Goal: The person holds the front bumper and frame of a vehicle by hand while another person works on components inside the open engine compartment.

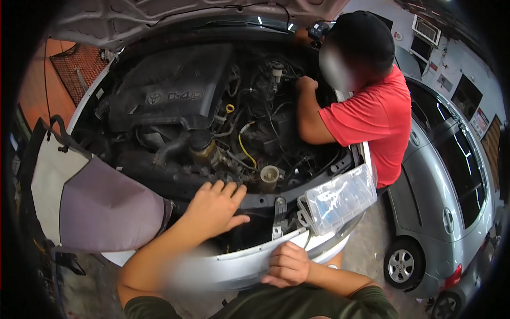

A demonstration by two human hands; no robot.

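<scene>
My left hand (215, 208) lies on the front crossmember of a car's open engine bay, fingers stretched out and thumb apart, holding nothing. Lower and to its right, my right hand (288, 265) is curled closed by the white front edge of the car (249, 258); what it holds, if anything, is hidden. A clear plastic organizer case (340, 199) rests on the car's front corner, above and right of my right hand. Beyond my left hand are an open-topped reservoir (269, 176) and a yellow cable (243, 143). The black engine cover (170, 90) sits farther back.
A co-worker in a red shirt (372, 117) leans in from the right, one hand (306, 85) inside the engine bay. A grey and white cover (106, 207) drapes over the left front. The raised hood (122, 18) is overhead. A silver car (441, 196) stands at right.
</scene>
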